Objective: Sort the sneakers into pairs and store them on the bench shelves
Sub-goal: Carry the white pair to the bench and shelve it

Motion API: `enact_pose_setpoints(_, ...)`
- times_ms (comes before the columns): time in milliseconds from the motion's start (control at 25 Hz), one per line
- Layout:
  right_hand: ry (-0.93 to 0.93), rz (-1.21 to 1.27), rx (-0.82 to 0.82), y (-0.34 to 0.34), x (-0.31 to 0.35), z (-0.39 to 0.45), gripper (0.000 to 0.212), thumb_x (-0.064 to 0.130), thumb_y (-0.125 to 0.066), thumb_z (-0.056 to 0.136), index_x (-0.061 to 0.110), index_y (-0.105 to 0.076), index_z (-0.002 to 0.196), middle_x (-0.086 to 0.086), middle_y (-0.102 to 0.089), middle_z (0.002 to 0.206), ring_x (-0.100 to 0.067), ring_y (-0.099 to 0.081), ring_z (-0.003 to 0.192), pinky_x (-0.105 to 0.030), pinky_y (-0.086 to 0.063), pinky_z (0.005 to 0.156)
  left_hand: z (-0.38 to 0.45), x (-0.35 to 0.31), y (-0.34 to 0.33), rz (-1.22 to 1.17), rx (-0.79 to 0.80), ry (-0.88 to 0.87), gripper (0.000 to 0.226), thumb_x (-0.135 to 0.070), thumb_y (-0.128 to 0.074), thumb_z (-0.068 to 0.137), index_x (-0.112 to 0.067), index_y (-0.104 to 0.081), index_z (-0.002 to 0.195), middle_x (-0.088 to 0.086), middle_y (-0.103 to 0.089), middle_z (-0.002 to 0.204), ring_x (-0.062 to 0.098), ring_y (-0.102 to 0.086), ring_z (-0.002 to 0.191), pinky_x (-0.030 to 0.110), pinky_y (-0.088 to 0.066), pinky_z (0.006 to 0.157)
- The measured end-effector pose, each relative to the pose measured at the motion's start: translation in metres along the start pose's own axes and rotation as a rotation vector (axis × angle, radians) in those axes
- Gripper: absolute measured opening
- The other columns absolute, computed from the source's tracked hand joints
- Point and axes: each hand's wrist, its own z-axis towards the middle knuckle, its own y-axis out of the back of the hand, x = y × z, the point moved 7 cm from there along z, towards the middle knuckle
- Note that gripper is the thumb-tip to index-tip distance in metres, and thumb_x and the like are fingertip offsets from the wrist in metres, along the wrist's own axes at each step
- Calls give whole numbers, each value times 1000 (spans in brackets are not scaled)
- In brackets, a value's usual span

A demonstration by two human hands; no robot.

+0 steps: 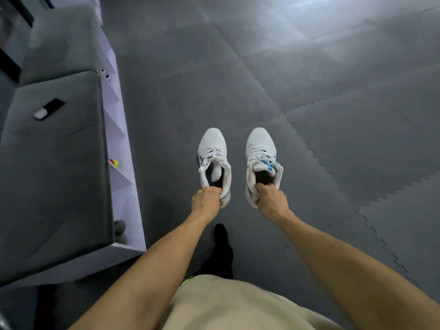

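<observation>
I hold two matching white sneakers with blue trim above the floor, toes pointing away from me. My left hand [206, 198] grips the heel collar of the left sneaker [213, 151]. My right hand [271, 201] grips the heel collar of the right sneaker [260, 148]. The two shoes hang side by side, a small gap apart. The bench [128, 148] with white shelves runs along the left, and its grey cushion [54, 167] lies on top. Bits of other shoes show in the shelf openings: a white one [105, 75], a red and yellow one [114, 162] and a grey one [120, 228].
A phone [48, 108] lies on the bench cushion. The floor is dark grey interlocking foam mats [309, 79]. My foot in a black sock [221, 248] stands on the mat between bench and shoes.
</observation>
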Motion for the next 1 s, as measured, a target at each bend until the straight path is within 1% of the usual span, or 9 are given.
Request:
enact_pose_setpoints(80,-12,-10,-6,19,2,58,20,4,-49,86,6,-55,105,-17,-60,110,-39,-59,92,-37,-41,72,59,0,24,-10,-9,5,15,-30,-65,89,-18,-63,98,10,-67,103,35,-64,100,36,-48,80)
enact_pose_setpoints(160,-28,-9,12,41,5,108,21,4,-49,87,6,-55,107,-17,-60,111,-39,-59,95,-38,-42,74,113,-2,46,-20,-2,-8,16,-30,-64,89,-17,-63,99,10,-67,103,34,-64,100,36,-48,79)
enact_pose_setpoints(280,-36,-13,-12,77,7,183,21,5,-50,87,6,-54,108,-17,-59,112,-39,-59,97,-38,-44,78,185,-10,80,-9,5,-30,14,-29,-63,91,-17,-63,100,9,-67,102,33,-64,98,36,-47,78)
enact_pose_setpoints(480,4,-59,-5,132,14,312,22,6,-51,88,6,-53,109,-17,-59,113,-39,-58,98,-37,-42,76,303,-11,122,-5,1,15,13,-27,-63,90,-18,-64,100,8,-68,99,33,-65,97,36,-47,77)
enact_pose_setpoints(560,53,-82,-3,152,18,361,23,6,-50,88,6,-53,111,-17,-59,113,-39,-58,98,-38,-43,77,344,-10,137,-31,-19,47,12,-26,-63,90,-19,-64,100,8,-68,99,32,-65,97,36,-48,77)
enact_pose_setpoints(720,201,-151,20,194,40,460,22,8,-50,90,7,-54,112,-15,-60,113,-36,-59,99,-39,-46,80,419,-3,177,-107,-89,189,12,-26,-63,91,-19,-65,101,6,-68,100,31,-65,97,35,-47,76)
enact_pose_setpoints(880,375,-210,59,225,89,531,21,14,-48,93,4,-56,110,-15,-60,112,-38,-58,99,-40,-46,82,461,19,211,-156,-154,346,15,-28,-63,90,-18,-65,102,5,-67,104,32,-65,99,35,-49,78)
enact_pose_setpoints(1000,499,-255,71,229,134,569,19,12,-49,92,6,-57,109,-15,-62,112,-36,-60,97,-41,-47,83,479,51,225,-185,-181,465,15,-25,-63,90,-21,-66,104,7,-68,105,32,-65,99,36,-49,79)
